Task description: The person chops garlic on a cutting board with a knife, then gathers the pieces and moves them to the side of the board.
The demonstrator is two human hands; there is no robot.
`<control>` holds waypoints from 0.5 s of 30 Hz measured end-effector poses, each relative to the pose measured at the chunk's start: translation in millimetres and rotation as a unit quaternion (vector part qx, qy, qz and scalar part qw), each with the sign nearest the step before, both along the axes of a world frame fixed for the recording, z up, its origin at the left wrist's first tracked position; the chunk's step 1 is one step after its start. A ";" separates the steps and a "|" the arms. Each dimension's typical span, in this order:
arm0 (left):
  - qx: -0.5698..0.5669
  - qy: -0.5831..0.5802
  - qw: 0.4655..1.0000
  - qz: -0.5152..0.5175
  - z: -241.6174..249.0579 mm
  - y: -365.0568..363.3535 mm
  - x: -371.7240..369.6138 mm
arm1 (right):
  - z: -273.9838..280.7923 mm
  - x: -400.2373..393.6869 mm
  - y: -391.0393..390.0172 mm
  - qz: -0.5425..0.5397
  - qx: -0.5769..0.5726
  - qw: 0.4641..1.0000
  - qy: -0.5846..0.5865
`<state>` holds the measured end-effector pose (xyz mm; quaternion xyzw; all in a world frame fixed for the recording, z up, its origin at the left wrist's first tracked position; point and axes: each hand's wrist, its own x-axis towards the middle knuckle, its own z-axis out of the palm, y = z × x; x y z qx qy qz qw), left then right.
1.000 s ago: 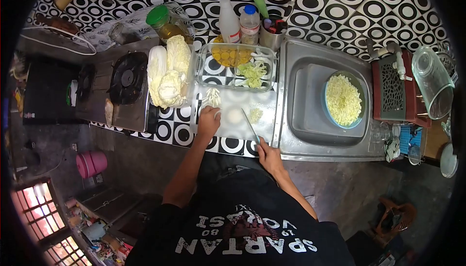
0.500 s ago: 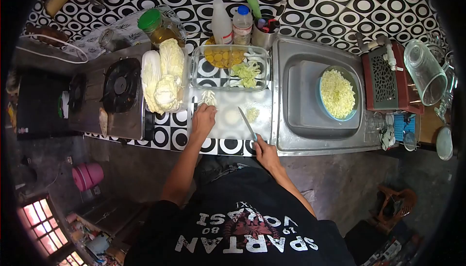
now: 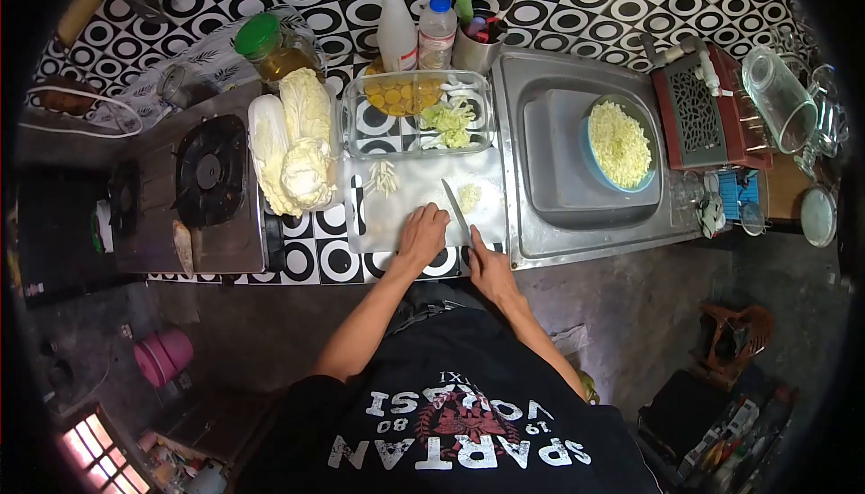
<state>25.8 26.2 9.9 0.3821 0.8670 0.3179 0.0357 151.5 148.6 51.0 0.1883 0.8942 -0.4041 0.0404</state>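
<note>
My right hand (image 3: 489, 267) grips the handle of a kitchen knife (image 3: 456, 206), its blade pointing away from me over a translucent cutting board (image 3: 401, 210). Just left of the blade, my left hand (image 3: 424, 231) rests on the board with fingers curled together; what they hold, if anything, is hidden. Right of the blade lies a small pile of chopped cabbage (image 3: 469, 196). Thin pale cabbage strips (image 3: 382, 178) lie at the board's upper left. Behind the board, a glass dish (image 3: 347, 124) holds leafy cabbage pieces (image 3: 448, 124).
Whole napa cabbages (image 3: 305, 138) stand left of the board, beside a gas stove (image 3: 162, 233). To the right, a bowl of chopped cabbage (image 3: 620, 147) sits in the steel sink (image 3: 541, 246). Bottles (image 3: 437, 34) and a utensil cup (image 3: 478, 50) stand behind the dish.
My left hand has moved right and toward me, from the cabbage strips to beside the knife. My right hand still holds the knife. The whole view has shifted slightly.
</note>
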 end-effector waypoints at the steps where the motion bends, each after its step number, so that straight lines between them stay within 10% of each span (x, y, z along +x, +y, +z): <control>1: -0.006 -0.021 1.000 0.006 -1.7 0.0 0.9 | 3.4 -0.5 -2.1 0.003 0.005 1.000 -0.015; 15: 0.082 -0.056 0.995 0.015 -11.0 -4.9 -3.4 | -24.0 -29.5 -13.8 0.034 0.083 0.996 0.003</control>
